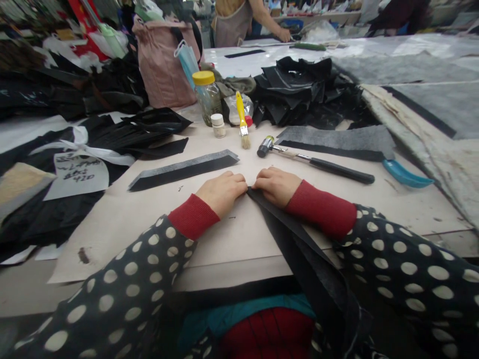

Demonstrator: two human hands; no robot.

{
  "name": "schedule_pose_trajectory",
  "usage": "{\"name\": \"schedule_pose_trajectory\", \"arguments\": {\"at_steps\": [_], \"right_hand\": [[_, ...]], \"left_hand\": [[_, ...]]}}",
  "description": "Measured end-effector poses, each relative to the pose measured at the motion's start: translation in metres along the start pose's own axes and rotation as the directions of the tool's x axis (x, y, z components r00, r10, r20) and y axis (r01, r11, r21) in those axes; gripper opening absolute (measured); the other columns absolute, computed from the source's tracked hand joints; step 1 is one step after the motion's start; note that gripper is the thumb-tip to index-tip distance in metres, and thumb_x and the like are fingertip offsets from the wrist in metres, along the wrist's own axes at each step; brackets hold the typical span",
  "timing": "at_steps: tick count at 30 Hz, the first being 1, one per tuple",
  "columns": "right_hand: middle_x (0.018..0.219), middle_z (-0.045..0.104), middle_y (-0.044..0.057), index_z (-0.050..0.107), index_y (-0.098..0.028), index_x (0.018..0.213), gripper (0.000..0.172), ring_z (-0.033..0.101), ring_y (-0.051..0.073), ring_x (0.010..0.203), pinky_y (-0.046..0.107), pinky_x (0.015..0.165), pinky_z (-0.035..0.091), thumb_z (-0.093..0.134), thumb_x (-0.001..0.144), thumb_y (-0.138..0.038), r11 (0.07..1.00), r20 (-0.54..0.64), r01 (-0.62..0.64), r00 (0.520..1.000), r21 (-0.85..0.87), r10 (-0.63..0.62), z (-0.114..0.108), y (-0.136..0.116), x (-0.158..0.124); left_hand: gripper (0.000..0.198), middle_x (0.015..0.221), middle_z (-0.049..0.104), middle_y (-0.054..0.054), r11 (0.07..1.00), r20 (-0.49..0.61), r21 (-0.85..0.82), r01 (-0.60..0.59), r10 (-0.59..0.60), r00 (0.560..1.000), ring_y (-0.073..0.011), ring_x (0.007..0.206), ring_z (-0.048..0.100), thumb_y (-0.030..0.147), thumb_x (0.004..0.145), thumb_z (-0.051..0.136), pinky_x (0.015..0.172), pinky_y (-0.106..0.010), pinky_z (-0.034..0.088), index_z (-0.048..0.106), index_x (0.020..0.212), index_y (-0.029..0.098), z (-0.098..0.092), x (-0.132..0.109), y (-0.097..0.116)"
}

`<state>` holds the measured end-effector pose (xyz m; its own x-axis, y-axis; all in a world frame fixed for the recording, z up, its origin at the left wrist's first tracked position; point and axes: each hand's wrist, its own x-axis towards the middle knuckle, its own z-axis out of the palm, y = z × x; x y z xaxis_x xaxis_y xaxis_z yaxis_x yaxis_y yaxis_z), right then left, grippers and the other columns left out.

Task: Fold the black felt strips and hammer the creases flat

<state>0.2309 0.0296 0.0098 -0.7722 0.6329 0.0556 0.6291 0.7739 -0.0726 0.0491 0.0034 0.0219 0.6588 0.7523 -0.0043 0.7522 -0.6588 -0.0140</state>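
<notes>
Both my hands meet at the end of a long black fabric strip (288,234), whose length trails down over the table edge toward my lap. My left hand (223,192) pinches the strip's tip from the left, thumb and fingers together. From the right, my right hand (276,185) grips the same end with curled fingers. The strip looks folded lengthwise. Beyond my left hand lies a separate black strip with a grey backing (183,169). Past my right hand rests a hammer (318,163) with a black handle.
Behind my hands stand a yellow-lidded jar (206,97), a small white bottle (218,125) and a yellow brush (242,119). A blue scoop-like piece (406,174) lies right. Black pieces (295,89) are piled behind; a tagged bundle (78,174) sits left. A person (239,20) works across the table.
</notes>
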Motion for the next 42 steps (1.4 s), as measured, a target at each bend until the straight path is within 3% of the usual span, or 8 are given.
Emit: {"name": "schedule_pose_trajectory", "arguments": {"at_steps": [6,8,12,17,22,25,33,42], "right_hand": [[0.096,0.056,0.008,0.062,-0.017,0.096,0.026,0.046,0.019,0.088,0.03,0.074,0.036,0.043,0.079,-0.012,0.999,0.0,-0.011,1.0,0.046,0.011,-0.001,0.001,0.0],[0.096,0.056,0.008,0.063,-0.016,0.095,0.027,0.046,0.019,0.088,0.03,0.075,0.036,0.043,0.078,-0.012,0.998,-0.005,-0.011,1.0,0.059,0.011,-0.001,0.001,0.0],[0.096,0.057,0.01,0.063,-0.015,0.096,0.028,0.048,0.02,0.088,0.032,0.078,0.037,0.043,0.077,-0.012,0.997,-0.017,-0.001,1.0,0.08,0.003,0.001,0.003,0.002],[0.093,0.061,0.008,0.064,-0.014,0.095,0.027,0.053,0.017,0.087,0.03,0.081,0.039,0.047,0.074,-0.012,0.957,-0.076,0.04,0.997,0.288,-0.019,0.006,0.019,0.0],[0.085,0.065,0.004,0.064,-0.015,0.093,0.025,0.057,0.014,0.078,0.028,0.074,0.043,0.046,0.079,-0.023,0.846,-0.137,-0.135,0.962,0.516,0.237,0.0,0.042,-0.009],[0.081,0.065,0.004,0.065,-0.015,0.089,0.023,0.057,0.014,0.073,0.026,0.066,0.044,0.049,0.076,-0.025,0.833,-0.151,-0.152,0.951,0.532,0.269,-0.005,0.045,-0.011],[0.077,0.062,0.004,0.065,-0.014,0.086,0.02,0.053,0.012,0.067,0.023,0.059,0.041,0.053,0.072,-0.023,0.862,-0.056,-0.119,0.984,0.493,0.168,-0.005,0.036,-0.011],[0.077,0.058,0.003,0.065,-0.015,0.082,0.021,0.05,0.01,0.061,0.022,0.06,0.039,0.049,0.07,-0.012,0.934,-0.11,-0.007,0.993,0.356,0.05,-0.004,0.033,-0.012]], "left_hand": [[0.023,0.087,0.058,-0.003,0.986,-0.052,-0.169,0.002,-0.011,0.999,-0.0148,0.084,0.052,0.01,0.079,0.041,0.078,-0.028,0.041,0.063,0.078,0.017,0.002,0.0,-0.014],[0.024,0.085,0.058,-0.004,0.971,-0.164,-0.237,0.026,-0.067,0.984,-0.0146,0.083,0.053,0.007,0.077,0.04,0.078,-0.028,0.042,0.062,0.076,0.015,0.002,0.002,-0.013],[0.024,0.091,0.056,-0.005,0.926,-0.405,-0.376,0.035,-0.198,0.892,-0.0146,0.088,0.052,0.008,0.077,0.041,0.08,-0.028,0.043,0.055,0.096,0.013,0.008,0.01,0.003],[0.033,0.096,0.055,-0.006,0.902,-0.254,-0.419,0.106,-0.229,0.94,-0.0163,0.089,0.052,0.008,0.073,0.049,0.081,-0.03,0.044,0.049,0.105,0.014,0.02,0.016,0.021],[0.035,0.097,0.055,-0.005,0.895,-0.23,-0.431,0.115,-0.232,0.945,-0.0147,0.088,0.053,0.006,0.073,0.048,0.081,-0.029,0.045,0.048,0.107,0.015,0.022,0.015,0.02],[0.03,0.097,0.056,-0.005,0.918,-0.226,-0.381,0.107,-0.205,0.952,-0.0163,0.09,0.052,0.008,0.076,0.048,0.083,-0.031,0.044,0.05,0.104,0.015,0.021,0.015,0.02],[0.025,0.097,0.056,-0.006,0.938,-0.211,-0.34,0.073,-0.151,0.966,-0.0168,0.093,0.051,0.01,0.077,0.047,0.086,-0.031,0.041,0.054,0.1,0.015,0.02,0.016,0.019],[0.025,0.099,0.056,-0.006,0.962,-0.187,-0.263,0.073,-0.125,0.974,-0.0169,0.093,0.051,0.01,0.079,0.042,0.086,-0.03,0.042,0.056,0.099,0.015,0.016,0.015,0.021]]}}
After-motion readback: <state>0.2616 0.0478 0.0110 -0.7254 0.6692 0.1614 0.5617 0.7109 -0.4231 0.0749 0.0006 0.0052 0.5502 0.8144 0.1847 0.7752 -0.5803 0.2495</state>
